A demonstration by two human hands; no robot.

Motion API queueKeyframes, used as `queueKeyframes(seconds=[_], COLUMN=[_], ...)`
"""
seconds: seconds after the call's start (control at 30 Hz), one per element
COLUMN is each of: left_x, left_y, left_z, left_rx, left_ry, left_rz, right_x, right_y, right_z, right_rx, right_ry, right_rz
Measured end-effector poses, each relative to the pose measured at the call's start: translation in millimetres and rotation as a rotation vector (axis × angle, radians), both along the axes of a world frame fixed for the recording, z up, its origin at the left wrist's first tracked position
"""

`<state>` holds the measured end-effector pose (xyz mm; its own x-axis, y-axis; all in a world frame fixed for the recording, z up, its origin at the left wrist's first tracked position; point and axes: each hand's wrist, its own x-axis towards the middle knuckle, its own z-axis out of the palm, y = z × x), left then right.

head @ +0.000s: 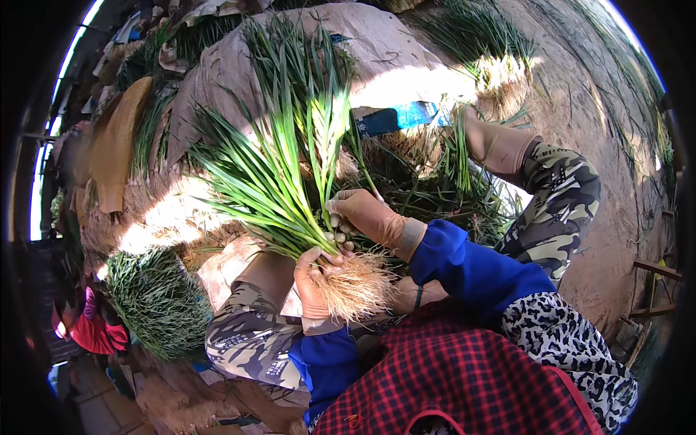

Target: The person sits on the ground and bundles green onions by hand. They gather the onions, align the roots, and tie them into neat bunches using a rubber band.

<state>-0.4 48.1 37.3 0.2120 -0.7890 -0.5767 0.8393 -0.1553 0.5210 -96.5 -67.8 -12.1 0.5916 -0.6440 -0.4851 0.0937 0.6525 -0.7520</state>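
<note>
My left hand (311, 285), in a thin tan glove, grips a bunch of young allium plants (277, 190) just above their roots. The long flat green leaves fan up and to the left. Pale, stringy roots (356, 285) spill to the right of that hand. My right hand (367, 213), gloved too, is bent over the stems, thumb and fingertips pinching at a stalk. Small whitish bulbs (340, 236) show between the two hands. Partly hidden behind the bunch, more leafy plants (310, 70) rest on a pale woven sheet (380, 46).
Loose leaves (429, 190) lie between my knees, beside a blue plastic piece (402, 117). A rooted bundle (500, 76) lies at the upper right on a dirt floor (576, 109). A leafy heap (157, 304) is at left, near a person in red (100, 329).
</note>
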Motion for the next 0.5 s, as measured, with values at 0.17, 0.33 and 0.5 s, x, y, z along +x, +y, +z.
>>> queueKeyframes(seconds=[0.17,0.33,0.5], left_x=[-6.6,21.1,29.4], left_y=[6.3,-7.2,-8.3], left_z=[-10.2,-38.9,-51.5], left_rx=[-0.118,-0.584,-0.901], left_ry=[-0.042,0.402,0.406], left_rz=[0.045,-0.25,-0.433], right_x=[-1.9,15.7,-11.2], right_y=[11.7,5.5,-24.2], right_z=[20.1,16.1,-8.6], right_rx=[0.235,0.504,0.038], right_ry=[-0.029,-0.262,0.025], right_rz=[-0.202,-0.395,-0.172])
